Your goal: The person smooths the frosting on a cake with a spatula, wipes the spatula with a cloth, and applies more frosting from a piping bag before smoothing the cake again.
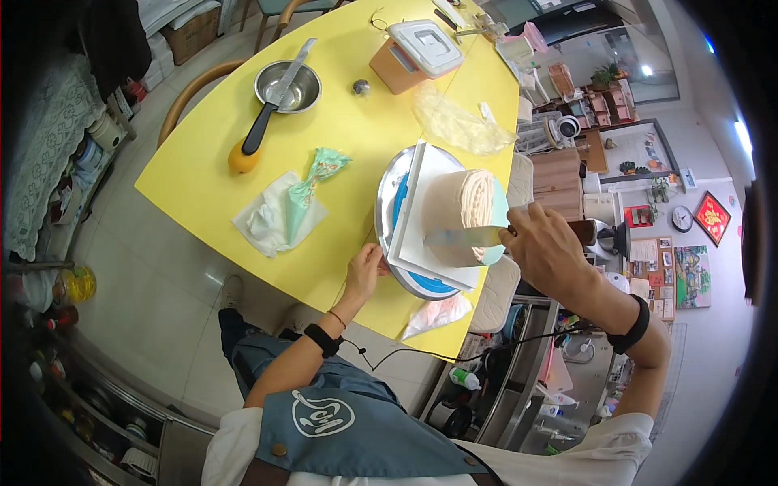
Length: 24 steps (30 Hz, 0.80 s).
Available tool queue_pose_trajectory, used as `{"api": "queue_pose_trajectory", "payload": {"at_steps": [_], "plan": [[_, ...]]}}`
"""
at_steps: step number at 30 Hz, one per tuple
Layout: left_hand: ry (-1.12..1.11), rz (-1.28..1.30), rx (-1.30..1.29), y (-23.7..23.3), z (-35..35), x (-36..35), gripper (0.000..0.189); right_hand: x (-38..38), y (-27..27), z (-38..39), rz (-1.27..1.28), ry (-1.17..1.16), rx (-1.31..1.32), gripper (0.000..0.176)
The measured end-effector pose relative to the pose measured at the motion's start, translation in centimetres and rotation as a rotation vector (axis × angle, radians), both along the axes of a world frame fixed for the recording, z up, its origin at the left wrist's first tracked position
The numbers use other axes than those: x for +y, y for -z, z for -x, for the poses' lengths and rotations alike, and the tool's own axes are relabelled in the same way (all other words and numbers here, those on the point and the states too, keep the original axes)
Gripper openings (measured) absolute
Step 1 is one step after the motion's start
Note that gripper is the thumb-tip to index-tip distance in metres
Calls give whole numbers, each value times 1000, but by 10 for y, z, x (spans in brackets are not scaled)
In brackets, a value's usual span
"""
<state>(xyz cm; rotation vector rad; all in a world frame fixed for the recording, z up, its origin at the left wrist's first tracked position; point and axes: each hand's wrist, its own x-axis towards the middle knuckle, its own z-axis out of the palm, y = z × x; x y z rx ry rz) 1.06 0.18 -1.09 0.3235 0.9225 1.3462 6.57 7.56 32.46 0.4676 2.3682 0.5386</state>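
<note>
spatula (463, 236) handle inside right hand (547, 251), shelves (89, 405) blurred

Yellow table (348, 138), pale tiled floor (146, 308)

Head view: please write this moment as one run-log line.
left hand: on turntable rim | right hand: holds spatula, blade flat against cake side | surface: yellow table

No text or label can be read.
</note>
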Motion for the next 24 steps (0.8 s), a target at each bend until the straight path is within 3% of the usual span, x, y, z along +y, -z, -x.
{"api": "queue_pose_trajectory", "payload": {"at_steps": [5,7,10,11,24], "plan": [[-56,-14,-57,7,-1,2,30,1,-10,6,-11,92,-14,11],[-26,-25,-56,11,-8,-8,31,12,-11,11,-75,155,-29,25],[-14,-19,-123,11,-24,-24,31,26,-8,12,-131,138,-5,26],[26,-34,-120,12,-27,-28,31,33,-4,6,-102,62,80,13],[51,-27,-59,4,-11,-13,26,23,2,10,-63,31,44,6]]}}
